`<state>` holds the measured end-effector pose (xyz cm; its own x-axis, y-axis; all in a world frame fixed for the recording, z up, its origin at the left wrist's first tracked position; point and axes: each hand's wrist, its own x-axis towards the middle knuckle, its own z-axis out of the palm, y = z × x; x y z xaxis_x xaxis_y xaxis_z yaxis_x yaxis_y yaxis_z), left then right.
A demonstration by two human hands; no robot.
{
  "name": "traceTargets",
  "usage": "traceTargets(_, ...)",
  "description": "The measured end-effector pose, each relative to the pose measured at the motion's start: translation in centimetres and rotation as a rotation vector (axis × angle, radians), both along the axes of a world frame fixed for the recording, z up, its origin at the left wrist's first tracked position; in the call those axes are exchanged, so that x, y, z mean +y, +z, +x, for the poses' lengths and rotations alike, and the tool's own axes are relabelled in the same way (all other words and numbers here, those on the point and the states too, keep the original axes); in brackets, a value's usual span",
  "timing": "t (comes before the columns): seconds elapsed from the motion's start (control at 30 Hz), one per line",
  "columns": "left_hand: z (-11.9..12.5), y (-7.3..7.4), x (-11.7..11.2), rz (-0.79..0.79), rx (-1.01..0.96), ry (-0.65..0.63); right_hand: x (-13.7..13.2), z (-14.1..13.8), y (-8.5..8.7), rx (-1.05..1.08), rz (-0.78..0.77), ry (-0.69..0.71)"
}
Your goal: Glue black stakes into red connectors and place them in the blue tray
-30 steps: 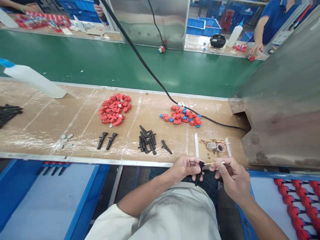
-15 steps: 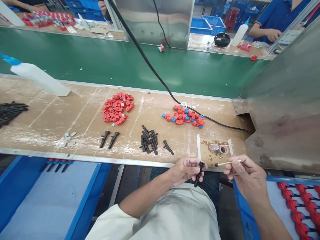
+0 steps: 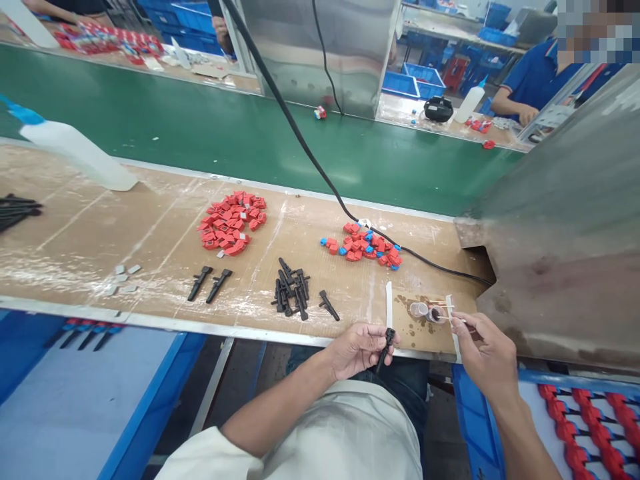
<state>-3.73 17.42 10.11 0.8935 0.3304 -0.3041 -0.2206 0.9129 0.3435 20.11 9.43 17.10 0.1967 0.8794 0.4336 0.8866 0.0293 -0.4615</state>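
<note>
Forearms (image 3: 283, 400) slanting inward, the left hand (image 3: 354, 352) and right hand (image 3: 487, 353) each pinch, held apart.

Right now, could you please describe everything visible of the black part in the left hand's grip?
The black part is slim and looks plastic, with a wider, blocky head and a narrow shaft. The left hand's grip holds it slanted near the head, shaft pointing down toward the body, at the bench edge.

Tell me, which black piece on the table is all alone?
The black piece just right of the black pile. It lies by itself, while the rest lie in that pile, the pair or the far-left bunch.
</note>
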Motion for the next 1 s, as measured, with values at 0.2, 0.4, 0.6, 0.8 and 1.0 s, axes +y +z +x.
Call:
traceTargets(0.2, 0.2, -0.4, -0.1, 0.002, -0.015, 0.023, 0.2, 2.1, -1.1, 0.035, -0.157, -0.066)
traceTargets(0.4, 0.4, -1.0, -0.1, -0.012, -0.073, 0.036, 1.8, 3.3, 2.2, 0.103, -0.147, -0.067)
traceTargets(0.6, 0.6, -1.1, -0.1, -0.014, -0.127, 0.076, 9.9, -0.6, 3.1, -0.209, -0.315, 0.146)
traceTargets(0.8, 1.0, -1.9, -0.2, -0.016, -0.16, 0.107, 16.0, -2.5, 0.8, -0.309, -0.434, 0.101)
traceTargets(1.0, 1.0, -1.7, -0.1, -0.012, -0.178, 0.097, 17.7, -3.0, -0.4, -0.195, -0.444, 0.029)
